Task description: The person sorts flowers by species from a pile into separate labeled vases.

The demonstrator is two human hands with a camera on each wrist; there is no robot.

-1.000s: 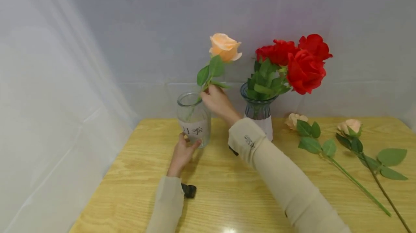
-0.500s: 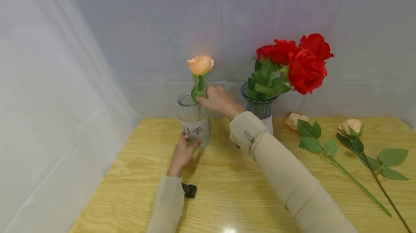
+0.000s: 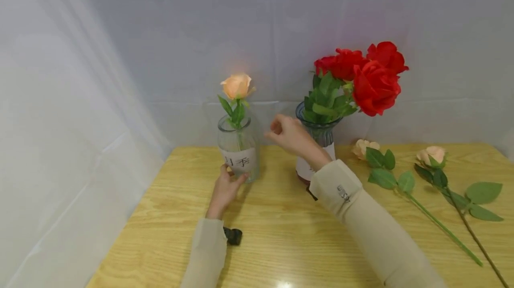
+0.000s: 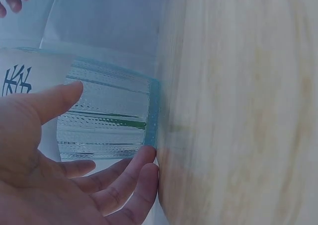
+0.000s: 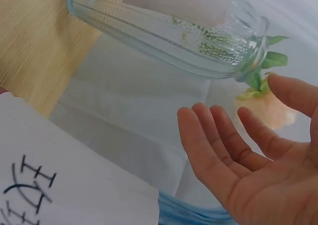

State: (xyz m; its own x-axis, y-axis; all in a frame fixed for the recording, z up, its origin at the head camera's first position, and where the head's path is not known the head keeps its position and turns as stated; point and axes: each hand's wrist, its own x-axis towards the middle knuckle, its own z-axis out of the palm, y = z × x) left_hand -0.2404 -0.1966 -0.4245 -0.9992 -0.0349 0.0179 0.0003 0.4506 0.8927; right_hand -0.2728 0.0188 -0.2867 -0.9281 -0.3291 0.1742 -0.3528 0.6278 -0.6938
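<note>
A clear ribbed glass vase (image 3: 250, 143) with a white paper label stands at the back left of the table. My left hand (image 3: 225, 190) holds its lower part, the thumb in front and the fingers around the far side, as the left wrist view shows. A peach rose (image 3: 237, 86) stands upright in this vase. Its green stem (image 4: 124, 123) reaches the base inside the glass. My right hand (image 3: 295, 136) is in the air between the two vases, with nothing in it. In the right wrist view its fingers (image 5: 203, 150) are loosely bent and apart from the rose.
A blue glass vase (image 3: 317, 134) with several red roses (image 3: 376, 88) stands behind the right forearm. On the right side of the wooden table (image 3: 265, 234) lie two peach roses, one light-stemmed (image 3: 433, 221) and one dark-stemmed (image 3: 466, 216). A pale sheet (image 3: 209, 34) hangs behind.
The peach rose has gone down and left into the clear vase. My right hand has let go of it and drawn back to the right. My left hand has stayed on the vase.
</note>
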